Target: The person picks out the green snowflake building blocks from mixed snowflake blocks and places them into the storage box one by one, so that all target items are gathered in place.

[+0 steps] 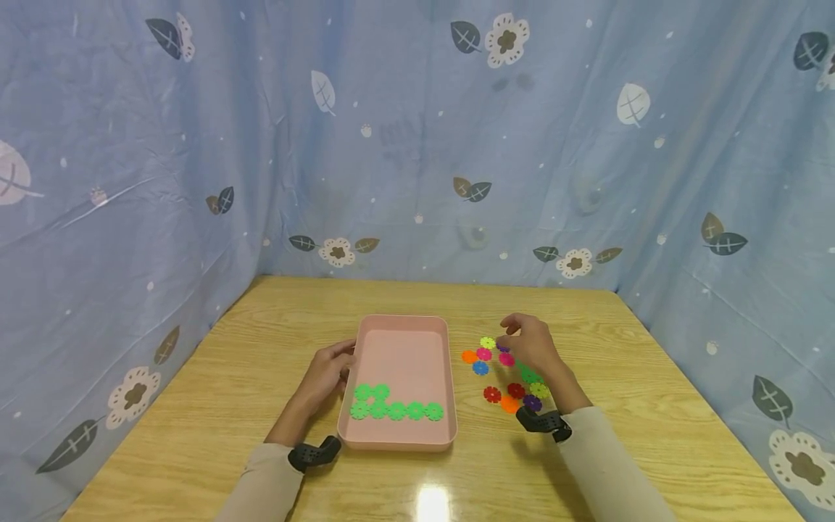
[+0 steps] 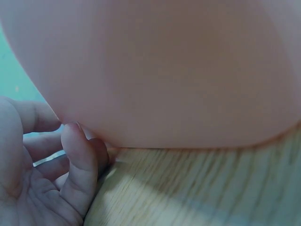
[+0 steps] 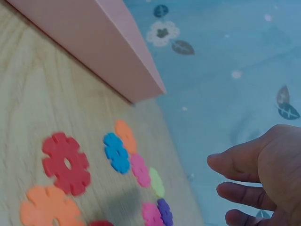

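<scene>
Blue curtain: hangs behind and at both sides, printed with leaves and white flowers.
Wooden table: spreads out below my arms, its grain pale yellow.
Pink tray: lies flat on the wood in front of me, between my two hands.
Pale sleeves: cover both my forearms.
Right hand: I hold it over the loose pieces, to the right of the tray; thumb and fingers stand apart, and I see nothing between them.
Left hand: thumb and fingers are clamped on the tray's left edge.
Black wrist straps: one sits at each of my wrists.
Green discs: seven lie inside the tray at its near end, five in a row and two just beyond at the left.
Loose discs: red, orange, blue, pink, yellow, purple and green ones lie right of the tray, some under my right hand.
</scene>
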`<state>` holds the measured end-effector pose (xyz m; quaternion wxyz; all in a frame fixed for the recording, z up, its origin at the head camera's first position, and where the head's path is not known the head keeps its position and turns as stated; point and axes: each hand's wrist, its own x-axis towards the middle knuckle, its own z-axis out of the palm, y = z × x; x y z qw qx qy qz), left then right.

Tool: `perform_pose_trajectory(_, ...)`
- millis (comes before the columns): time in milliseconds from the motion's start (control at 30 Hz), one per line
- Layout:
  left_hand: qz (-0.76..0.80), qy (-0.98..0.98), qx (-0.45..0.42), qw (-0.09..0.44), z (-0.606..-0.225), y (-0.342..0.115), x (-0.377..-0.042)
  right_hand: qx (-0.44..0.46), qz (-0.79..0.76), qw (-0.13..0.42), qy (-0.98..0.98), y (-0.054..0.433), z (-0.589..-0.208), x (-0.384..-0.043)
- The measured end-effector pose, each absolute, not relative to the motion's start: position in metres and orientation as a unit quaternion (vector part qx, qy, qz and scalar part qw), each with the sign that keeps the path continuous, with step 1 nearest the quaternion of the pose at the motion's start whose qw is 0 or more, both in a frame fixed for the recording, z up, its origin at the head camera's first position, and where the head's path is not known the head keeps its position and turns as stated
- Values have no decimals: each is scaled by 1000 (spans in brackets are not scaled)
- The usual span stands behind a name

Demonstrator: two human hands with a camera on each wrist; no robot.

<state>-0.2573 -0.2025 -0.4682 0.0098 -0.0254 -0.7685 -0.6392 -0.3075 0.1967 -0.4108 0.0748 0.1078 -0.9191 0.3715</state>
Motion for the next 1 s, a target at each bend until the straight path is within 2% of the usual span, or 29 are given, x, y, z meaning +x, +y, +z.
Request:
perform_pose_trajectory(133, -640, -768, -29, -1, -465, -203, -257, 87, 372, 77, -921, 206, -412, -307)
perform_pose_trajectory(400, -633, -773, -43, -10, -437, -197, -237, 63, 355, 82, -929, 215, -420, -306)
perform_pose_trajectory(700, -639, -769, -30, -1, -440, -194, -239, 36, 333, 68, -940, 222, -429, -301)
perform_pose_trajectory(1000, -641, -767, -25, 7, -466, -201, -258, 36, 329, 48, -943, 230, -437, -302)
